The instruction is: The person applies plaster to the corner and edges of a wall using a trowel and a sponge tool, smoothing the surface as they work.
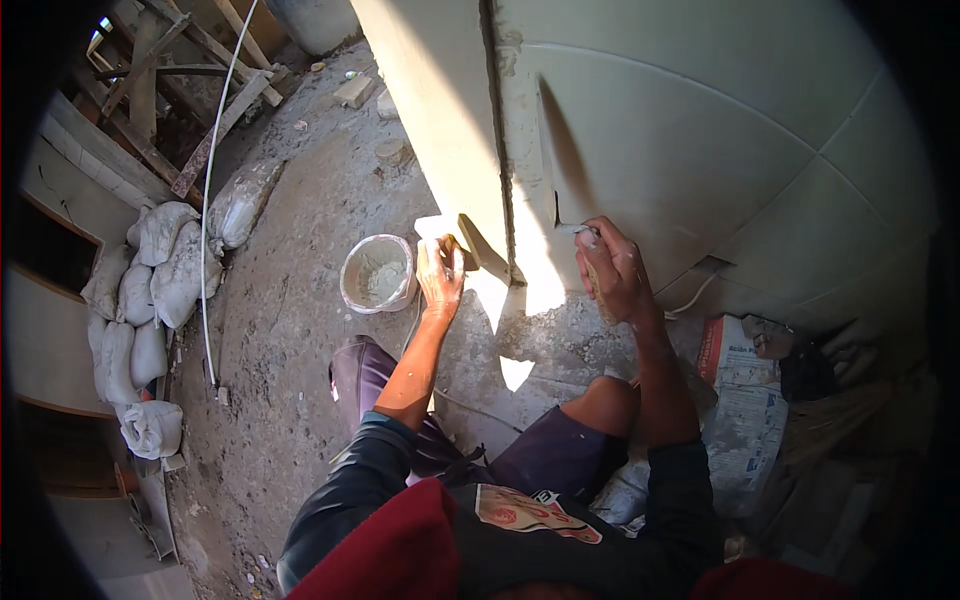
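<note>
My right hand (612, 268) is closed round the handle of a trowel (572, 229). The trowel's long thin blade reaches up along the pale tiled wall (690, 140), seen nearly edge-on, with a dark shadow beside it. My left hand (440, 275) is closed on a small pale block (432, 227), bleached by sunlight, so its kind is unclear; it is close to the sunlit wall corner. Just left of that hand stands a round white bucket (378, 274) with whitish paste inside. A dark vertical gap (500, 140) runs down the wall between the two hands.
Several filled white sacks (150, 270) are piled at the left, near a long thin white pipe (212, 180). Timber pieces (150, 80) lean at the far left. A printed paper bag (740, 400) lies right of my knee. A cable (700, 292) comes from a wall opening.
</note>
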Motion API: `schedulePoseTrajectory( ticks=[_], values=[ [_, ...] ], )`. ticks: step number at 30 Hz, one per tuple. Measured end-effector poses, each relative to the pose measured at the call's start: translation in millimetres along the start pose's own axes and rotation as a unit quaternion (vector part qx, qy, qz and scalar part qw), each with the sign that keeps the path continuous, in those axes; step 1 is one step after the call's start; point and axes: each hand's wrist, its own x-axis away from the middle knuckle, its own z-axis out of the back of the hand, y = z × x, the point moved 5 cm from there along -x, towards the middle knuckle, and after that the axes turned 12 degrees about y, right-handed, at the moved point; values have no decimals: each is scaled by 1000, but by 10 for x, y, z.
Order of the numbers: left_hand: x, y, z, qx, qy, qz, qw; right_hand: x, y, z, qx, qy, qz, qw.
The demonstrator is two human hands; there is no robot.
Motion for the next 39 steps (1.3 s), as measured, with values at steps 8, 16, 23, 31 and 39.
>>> schedulePoseTrajectory(
  ticks=[8,16,23,31,39],
  values=[
    [-603,511,633,21,75,-83,993,-303,-137,-172,48,2,48,998],
    [-822,810,1049,75,58,-71,993,38,784,-496,109,0,55,993],
    [-942,1043,895,102,18,-103,989,400,1794,-561,92,-27,12,995],
    [-1725,1787,373,123,75,-231,962,777,1912,-468,-32,14,-86,996],
    [-671,708,-59,11,15,-175,984,380,1304,-422,15,33,-8,999]
  ],
)
